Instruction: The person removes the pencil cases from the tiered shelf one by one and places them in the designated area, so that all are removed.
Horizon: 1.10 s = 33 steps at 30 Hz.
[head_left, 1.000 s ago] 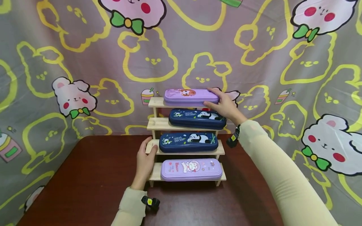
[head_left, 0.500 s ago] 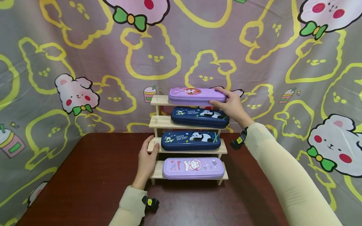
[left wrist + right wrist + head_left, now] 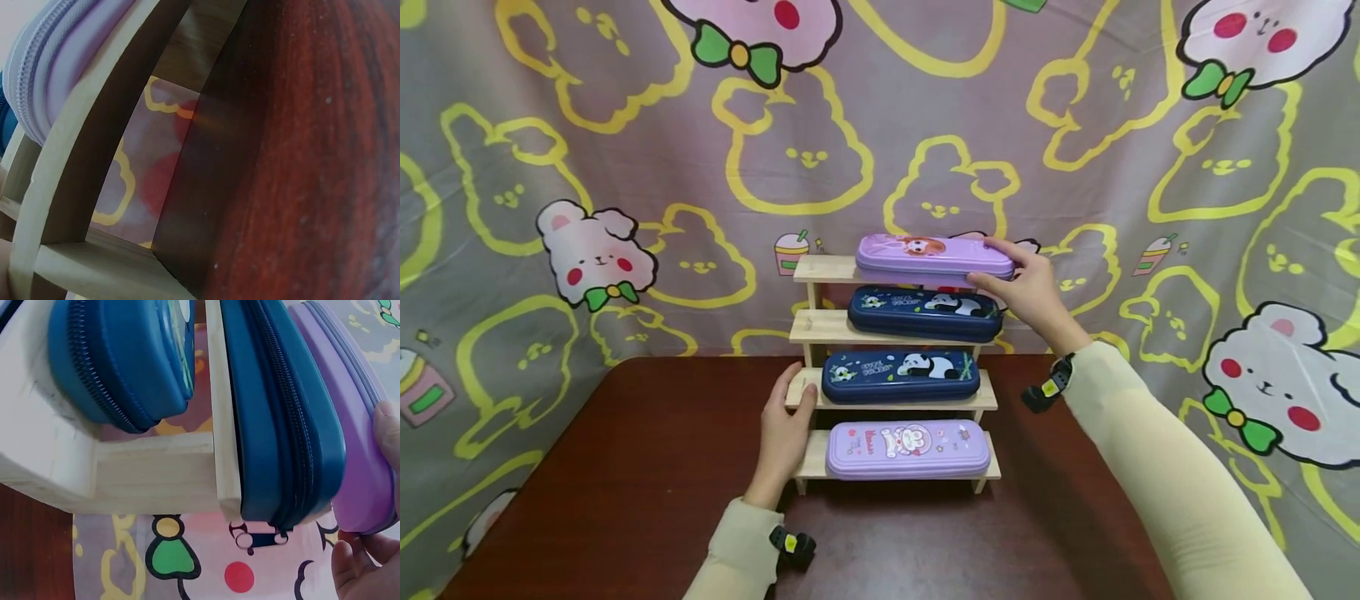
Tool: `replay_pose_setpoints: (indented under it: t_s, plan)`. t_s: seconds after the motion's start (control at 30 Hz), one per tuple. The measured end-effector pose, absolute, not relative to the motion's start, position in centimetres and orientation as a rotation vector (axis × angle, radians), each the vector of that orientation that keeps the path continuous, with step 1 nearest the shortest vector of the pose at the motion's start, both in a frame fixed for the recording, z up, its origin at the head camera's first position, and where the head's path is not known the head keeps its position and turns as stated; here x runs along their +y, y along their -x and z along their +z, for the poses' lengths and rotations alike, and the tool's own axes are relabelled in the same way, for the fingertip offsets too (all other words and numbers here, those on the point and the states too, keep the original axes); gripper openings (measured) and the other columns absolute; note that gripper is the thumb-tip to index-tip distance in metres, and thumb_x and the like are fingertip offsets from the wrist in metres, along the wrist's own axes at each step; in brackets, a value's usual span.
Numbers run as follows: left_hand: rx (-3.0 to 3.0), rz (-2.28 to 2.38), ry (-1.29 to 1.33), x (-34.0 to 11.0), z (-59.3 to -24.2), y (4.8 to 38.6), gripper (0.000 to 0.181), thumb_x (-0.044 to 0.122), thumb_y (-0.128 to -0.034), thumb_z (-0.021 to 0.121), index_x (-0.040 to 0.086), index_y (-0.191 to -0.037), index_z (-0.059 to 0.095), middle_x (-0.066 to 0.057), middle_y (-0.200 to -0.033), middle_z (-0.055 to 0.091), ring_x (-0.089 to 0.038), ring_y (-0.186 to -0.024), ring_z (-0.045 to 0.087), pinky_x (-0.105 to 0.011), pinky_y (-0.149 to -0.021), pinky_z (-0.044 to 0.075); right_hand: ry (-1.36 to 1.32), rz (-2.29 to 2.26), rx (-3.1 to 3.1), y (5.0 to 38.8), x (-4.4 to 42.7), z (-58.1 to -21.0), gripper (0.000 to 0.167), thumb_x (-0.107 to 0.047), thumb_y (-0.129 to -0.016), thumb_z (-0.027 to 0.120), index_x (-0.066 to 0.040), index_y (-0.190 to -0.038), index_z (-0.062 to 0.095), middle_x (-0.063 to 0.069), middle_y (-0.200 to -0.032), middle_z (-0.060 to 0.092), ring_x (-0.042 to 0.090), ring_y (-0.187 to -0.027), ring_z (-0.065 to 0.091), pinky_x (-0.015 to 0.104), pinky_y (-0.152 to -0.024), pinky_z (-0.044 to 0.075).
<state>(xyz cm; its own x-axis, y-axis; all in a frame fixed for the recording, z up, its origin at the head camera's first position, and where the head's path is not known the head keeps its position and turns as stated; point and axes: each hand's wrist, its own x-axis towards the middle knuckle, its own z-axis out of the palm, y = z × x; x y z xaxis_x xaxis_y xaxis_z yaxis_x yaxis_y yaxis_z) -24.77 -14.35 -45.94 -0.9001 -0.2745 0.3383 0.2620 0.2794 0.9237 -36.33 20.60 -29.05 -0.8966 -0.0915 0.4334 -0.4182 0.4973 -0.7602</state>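
A four-step wooden rack [image 3: 826,327] holds four zippered cases. At the top, my right hand [image 3: 1028,287] pinches the right end of the purple case with a girl picture [image 3: 934,258]; in the right wrist view, fingers and thumb [image 3: 387,434] are on that case [image 3: 350,425]. Below it lie two navy panda cases [image 3: 925,313], the upper one jutting past its shelf's right end. A lilac case [image 3: 908,450] lies on the lowest step. My left hand [image 3: 785,429] grips the left end of the second step from the bottom, fingers behind and thumb in front.
The rack stands on a dark reddish-brown table [image 3: 662,467], towards its back edge. Behind and at both sides hangs a patterned cloth [image 3: 820,167] with cartoon bears and rabbits. The table surface [image 3: 312,156] fills the right half of the left wrist view.
My right hand has moved right, and the top purple case has slid right with it, uncovering more of the top shelf's left end. My left hand has kept its place on the rack.
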Motion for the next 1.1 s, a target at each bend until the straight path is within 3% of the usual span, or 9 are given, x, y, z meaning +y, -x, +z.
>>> replay_pose_setpoints:
  t_s: [0.1, 0.33, 0.57, 1.1]
  plan:
    - [-2.116, -1.653, -0.006, -14.5, -45.9, 24.8, 0.048, 0.025, -0.0995, 0.061, 0.012, -0.144, 0.049, -0.008, -0.142, 0.052, -0.021, -0.132, 0.044, -0.041, -0.111, 0.032, -0.398, 1.354, -2.406, 35.8, 21.2, -29.0, 0.075, -0.046, -0.079, 0.081, -0.019, -0.143, 0.054, 0.009, -0.139, 0.051, 0.024, -0.114, 0.052, 0.036, -0.090, 0.049]
    - [-2.121, -1.643, 0.004, -14.5, -45.7, 25.0, 0.049, 0.027, -0.0999, 0.060, 0.010, -0.145, 0.048, -0.008, -0.143, 0.051, -0.023, -0.133, 0.043, -0.043, -0.112, 0.031, -0.387, 1.344, -2.373, 34.5, 22.8, -28.9, 0.069, -0.044, -0.081, 0.080, -0.023, -0.142, 0.055, 0.009, -0.140, 0.051, 0.027, -0.112, 0.054, 0.019, -0.076, 0.050]
    - [-2.124, -1.633, -0.002, -14.6, -45.7, 25.0, 0.050, 0.025, -0.1000, 0.060, 0.011, -0.146, 0.048, -0.008, -0.144, 0.051, -0.023, -0.134, 0.043, -0.042, -0.112, 0.031, -0.382, 1.346, -2.312, 33.4, 24.5, -29.4, 0.063, -0.034, -0.082, 0.082, -0.025, -0.139, 0.059, 0.006, -0.140, 0.053, 0.023, -0.107, 0.053, 0.015, -0.071, 0.050]
    - [-2.129, -1.640, 0.004, -14.3, -45.9, 24.6, 0.050, 0.027, -0.1000, 0.060, 0.012, -0.146, 0.048, -0.006, -0.145, 0.050, -0.021, -0.135, 0.041, -0.042, -0.113, 0.029, -0.259, 1.287, -2.271, 31.1, 29.0, -31.1, 0.061, -0.030, -0.085, 0.079, -0.018, -0.141, 0.057, 0.011, -0.140, 0.052, 0.020, -0.102, 0.052, 0.012, -0.070, 0.046]
